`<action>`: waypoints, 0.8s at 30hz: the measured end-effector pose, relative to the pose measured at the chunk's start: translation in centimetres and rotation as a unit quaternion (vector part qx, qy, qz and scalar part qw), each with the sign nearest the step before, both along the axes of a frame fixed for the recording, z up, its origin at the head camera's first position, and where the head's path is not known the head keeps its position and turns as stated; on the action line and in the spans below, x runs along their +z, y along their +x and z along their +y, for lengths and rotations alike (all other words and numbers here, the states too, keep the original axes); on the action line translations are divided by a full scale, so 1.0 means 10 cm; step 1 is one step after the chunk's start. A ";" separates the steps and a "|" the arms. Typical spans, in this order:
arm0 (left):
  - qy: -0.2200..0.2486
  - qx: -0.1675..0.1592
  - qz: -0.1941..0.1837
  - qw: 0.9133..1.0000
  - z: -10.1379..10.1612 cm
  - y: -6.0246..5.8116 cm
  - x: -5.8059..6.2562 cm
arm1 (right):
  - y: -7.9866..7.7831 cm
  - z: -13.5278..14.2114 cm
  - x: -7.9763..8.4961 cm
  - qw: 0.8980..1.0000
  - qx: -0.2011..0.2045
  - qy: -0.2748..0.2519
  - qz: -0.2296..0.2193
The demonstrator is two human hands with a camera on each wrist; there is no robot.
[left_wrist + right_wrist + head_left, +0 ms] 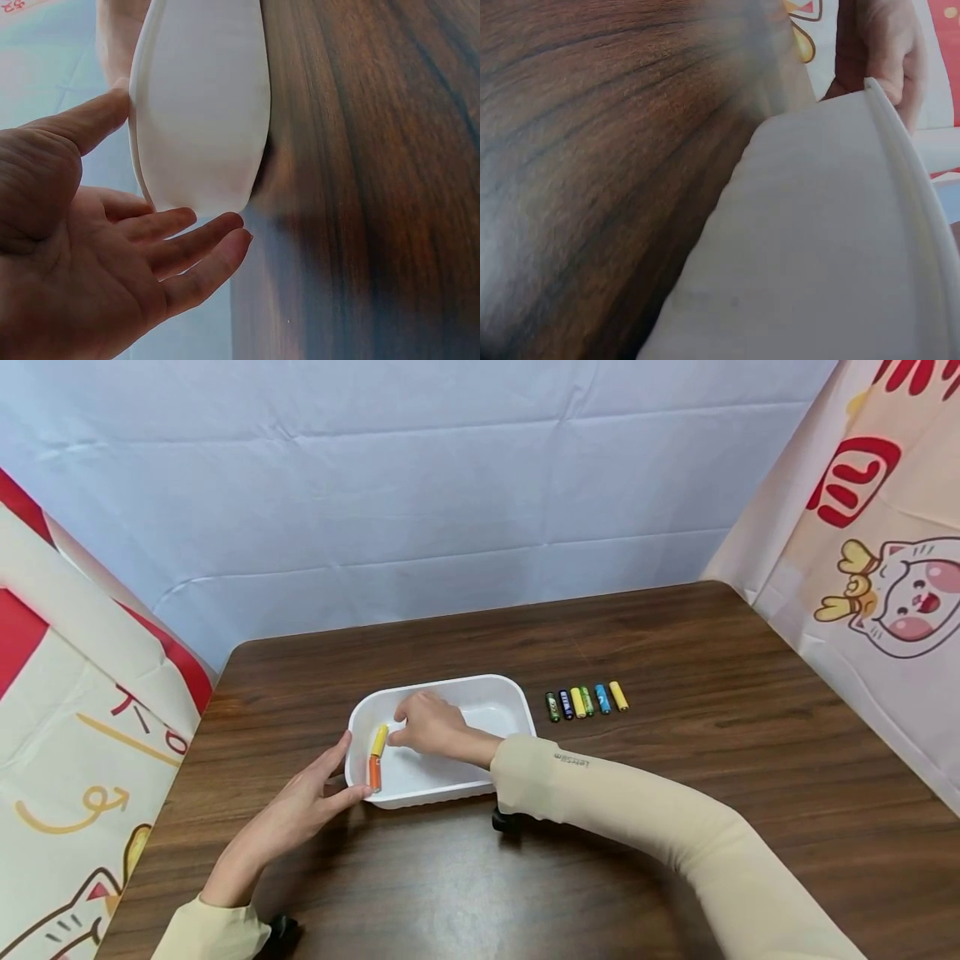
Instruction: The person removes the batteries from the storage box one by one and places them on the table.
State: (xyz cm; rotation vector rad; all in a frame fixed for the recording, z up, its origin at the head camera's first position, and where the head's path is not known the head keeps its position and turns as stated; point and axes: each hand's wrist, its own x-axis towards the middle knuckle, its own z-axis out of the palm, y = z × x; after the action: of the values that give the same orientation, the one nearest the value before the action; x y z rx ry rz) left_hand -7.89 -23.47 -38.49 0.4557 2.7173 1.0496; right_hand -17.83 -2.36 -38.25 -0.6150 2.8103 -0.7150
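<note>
A white plastic tray (pixel 450 789) sits on the table, with a yellow battery (pixel 379 740) and an orange battery (pixel 375 773) end to end along its left side. My left hand (pixel 303 800) holds the tray's near left corner, thumb at the front rim and fingers along the end wall; in the left wrist view those fingertips (pixel 234 220) lie against the wall. Reaching inside the tray, my right hand (pixel 435 724) has thumb and forefinger apart just right of the yellow battery, with nothing seen between them. The right wrist view shows only the tray's outer wall (pixel 802 240) and the left hand beyond.
Right of the tray, several batteries stand in a loose row: dark green (pixel 552 707), dark blue (pixel 566 704), yellow (pixel 577 702), green (pixel 587 701), blue (pixel 603 698) and another yellow battery (pixel 618 696). Behind the wooden table (pixel 675 652) hangs a pale cloth (pixel 420 485).
</note>
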 end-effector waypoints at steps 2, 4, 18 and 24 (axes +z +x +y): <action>0.002 -0.001 0.002 1.000 0.00 0.00 -0.01 | 0.00 -0.04 -0.01 1.000 0.000 0.008 -0.011; 0.003 -0.001 0.003 1.000 0.00 0.00 -0.01 | 0.00 -0.07 -0.03 1.000 0.002 0.013 -0.018; 0.008 -0.006 0.015 1.000 0.00 0.01 -0.04 | -0.01 -0.17 -0.10 0.999 0.034 0.023 -0.020; 0.010 -0.008 0.020 1.000 0.02 0.00 -0.01 | -0.02 -0.20 -0.10 0.999 0.048 0.019 -0.014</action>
State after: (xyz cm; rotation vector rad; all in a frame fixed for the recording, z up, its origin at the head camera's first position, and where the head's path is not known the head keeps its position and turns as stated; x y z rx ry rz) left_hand -7.85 -23.30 -38.64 0.5058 2.7354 1.0772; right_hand -18.02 -4.32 -39.26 -0.7229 2.7409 -0.6465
